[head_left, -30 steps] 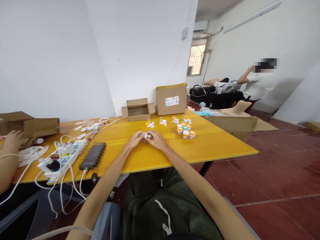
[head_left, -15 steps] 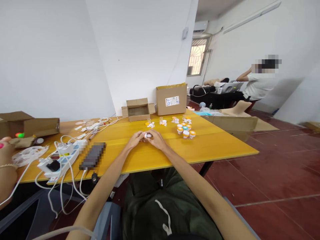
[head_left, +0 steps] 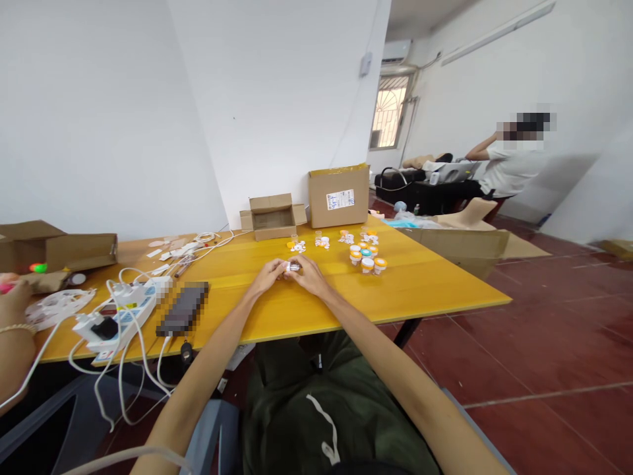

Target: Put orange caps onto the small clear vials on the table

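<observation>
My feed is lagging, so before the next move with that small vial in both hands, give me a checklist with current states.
1. Grip on the small vial by left hand and right hand: ok.
2. Vial's cap seated: cannot tell, too small.
3. Nearby capped jars upright, apart from both hands: ok.
4. The power strip apart from the hands: ok.
5. The co-worker's hand, far left, away from the vial: ok.

The jars (head_left: 366, 258) stand on the surface (head_left: 420, 290), behind and right of the vial (head_left: 293, 267). At the far edge sits a box (head_left: 271, 218), a bigger box (head_left: 339, 196) right of it; a power strip (head_left: 116, 315) lies left.
</observation>
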Motion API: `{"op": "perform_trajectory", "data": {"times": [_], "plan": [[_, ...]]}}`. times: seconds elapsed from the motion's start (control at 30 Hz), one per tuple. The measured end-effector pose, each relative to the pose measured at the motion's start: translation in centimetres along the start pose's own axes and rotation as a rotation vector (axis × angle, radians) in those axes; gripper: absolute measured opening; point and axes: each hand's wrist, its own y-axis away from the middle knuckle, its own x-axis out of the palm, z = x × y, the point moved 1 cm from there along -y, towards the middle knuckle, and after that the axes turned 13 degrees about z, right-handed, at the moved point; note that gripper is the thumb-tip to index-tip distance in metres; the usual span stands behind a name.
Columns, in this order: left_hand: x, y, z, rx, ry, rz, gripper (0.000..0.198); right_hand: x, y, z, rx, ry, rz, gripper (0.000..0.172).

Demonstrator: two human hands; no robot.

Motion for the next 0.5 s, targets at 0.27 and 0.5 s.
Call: {"op": "perform_trajectory", "data": {"times": [0.27, 0.5], "plan": [[-0.15, -0.07, 0.31, -0.017, 0.015, -0.004, 0.04, 0.08, 0.05, -0.2, -0.011, 0.013, -0.008, 0.011], [-0.14, 0.03, 0.11, -0.021, 0.042, -0.008, 0.041, 0.09, -0.03, -0.01, 0.015, 0.001, -0.024, 0.007]]}}
